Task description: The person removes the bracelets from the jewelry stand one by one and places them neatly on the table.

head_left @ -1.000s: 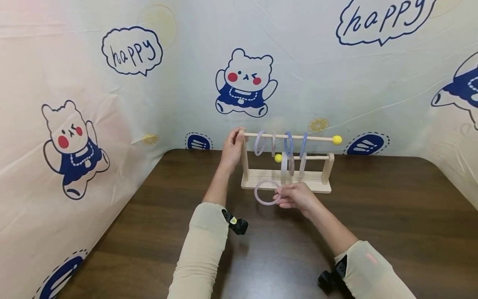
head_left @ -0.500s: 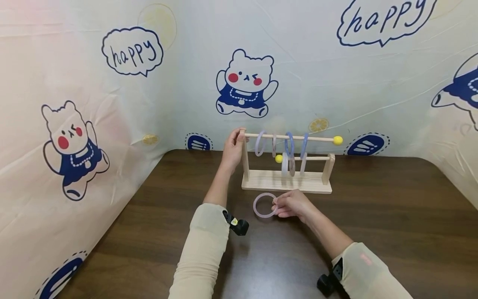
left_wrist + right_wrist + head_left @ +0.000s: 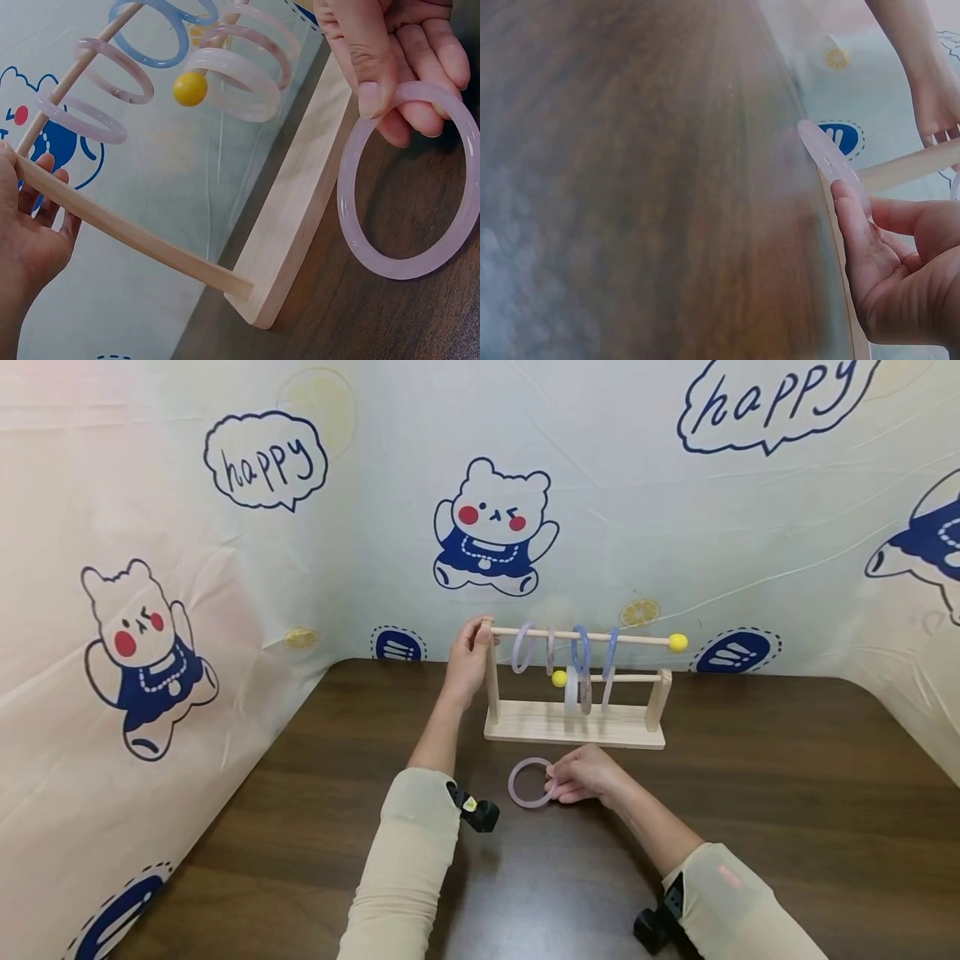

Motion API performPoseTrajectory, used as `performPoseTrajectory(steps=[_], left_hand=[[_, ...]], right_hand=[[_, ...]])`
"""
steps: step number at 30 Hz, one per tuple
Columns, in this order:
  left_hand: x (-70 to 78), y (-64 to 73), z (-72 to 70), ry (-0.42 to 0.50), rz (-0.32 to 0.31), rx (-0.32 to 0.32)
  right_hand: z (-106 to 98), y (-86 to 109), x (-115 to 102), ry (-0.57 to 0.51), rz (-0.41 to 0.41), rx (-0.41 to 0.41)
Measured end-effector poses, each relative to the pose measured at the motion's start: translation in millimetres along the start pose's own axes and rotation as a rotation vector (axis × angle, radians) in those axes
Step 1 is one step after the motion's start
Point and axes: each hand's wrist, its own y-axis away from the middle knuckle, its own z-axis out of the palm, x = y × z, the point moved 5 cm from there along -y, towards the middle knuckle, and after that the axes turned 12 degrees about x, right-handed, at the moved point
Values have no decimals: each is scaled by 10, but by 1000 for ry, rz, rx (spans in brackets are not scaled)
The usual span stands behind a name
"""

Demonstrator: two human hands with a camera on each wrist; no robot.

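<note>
My right hand [image 3: 588, 774] pinches a pale lilac bangle [image 3: 512, 783] by its right edge, thumb in front and fingers behind. It holds the bangle in front of a wooden bangle stand [image 3: 517, 725]. In the left wrist view the bangle [image 3: 405, 268] hangs whole and glossy from the fingertips. My left hand [image 3: 467, 664] grips the top of the stand's tall left post [image 3: 135, 231]. On the upper rod [image 3: 645, 638] hang lilac, brownish and blue bangles. The lower rod carries a white bangle [image 3: 572, 692] and others, partly overlapped by the blue ones.
Yellow balls cap the upper rod's right end [image 3: 678, 642] and the lower rod's left end [image 3: 559, 679]. The stand is near the back of a dark wooden table [image 3: 750, 777]. A printed cloth [image 3: 622, 485] rises behind and at the sides.
My right hand has drawn the lilac bangle toward me and down, away from the stand's base. The left hand keeps its grip on the post without moving.
</note>
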Motion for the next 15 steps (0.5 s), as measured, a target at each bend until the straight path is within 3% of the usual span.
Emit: performPoseTrajectory(steps=[6, 15], left_hand=[[12, -6, -7, -23, 23, 16], [-4, -3, 0, -25, 39, 30]], right_hand=[[16, 1, -35, 47, -11, 14], [47, 6, -108, 239, -74, 132]])
